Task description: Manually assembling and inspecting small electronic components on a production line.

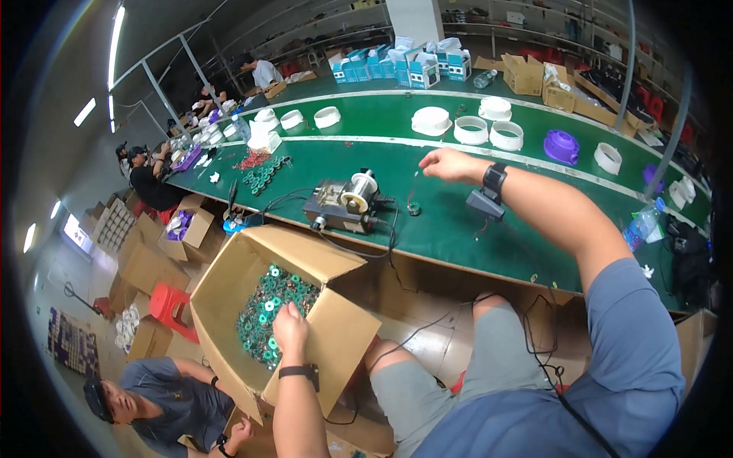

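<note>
My left hand (290,330) reaches into a cardboard box (217,294) beside my lap. Its fingers are drawn together over a heap of small green ring-shaped coils (259,320) with wire ends; what they grip, if anything, is hidden. Over the green table (458,229) my right hand (450,166) is closed in a pinch at the upper end of a thin reddish wire. That wire runs down to a small dark green ring coil (414,208) at or just above the tabletop. Left of it stands a grey machine with a metal spool (359,195), its black cables trailing over the table edge.
Green rings (263,177) and red pieces (252,159) lie at the table's left. White round housings (471,131) and a purple one (562,146) stand on the green strip behind. A bottle (644,224) is at right. A co-worker (168,404) sits at lower left.
</note>
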